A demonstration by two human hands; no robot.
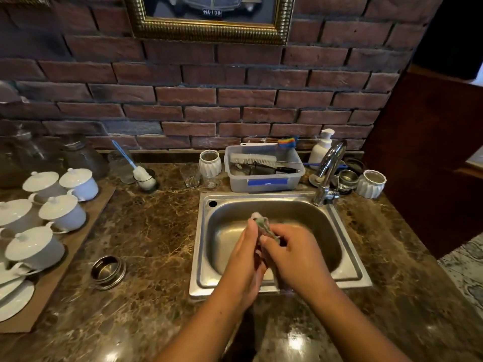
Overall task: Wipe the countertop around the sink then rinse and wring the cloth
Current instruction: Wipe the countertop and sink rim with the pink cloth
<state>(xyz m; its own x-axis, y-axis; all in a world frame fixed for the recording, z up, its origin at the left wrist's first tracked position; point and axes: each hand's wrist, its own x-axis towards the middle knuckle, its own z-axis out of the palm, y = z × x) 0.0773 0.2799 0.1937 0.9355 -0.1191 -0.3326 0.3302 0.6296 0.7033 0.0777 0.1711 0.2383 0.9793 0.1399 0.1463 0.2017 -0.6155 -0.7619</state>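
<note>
Cloth (264, 227) bunched, twisted between both hands over sink (347, 246).

A kitchen, maybe a café's: steel sink (281, 202) and tap (329, 168) set in a marble counter (156, 231), lidded white cups (62, 212) in rows, brick wall (235, 100) behind.

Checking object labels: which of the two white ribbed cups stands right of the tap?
The white ribbed cup by the counter's right end, beside a steel ring. The other ribbed cup stands left of the grey tub.
</note>
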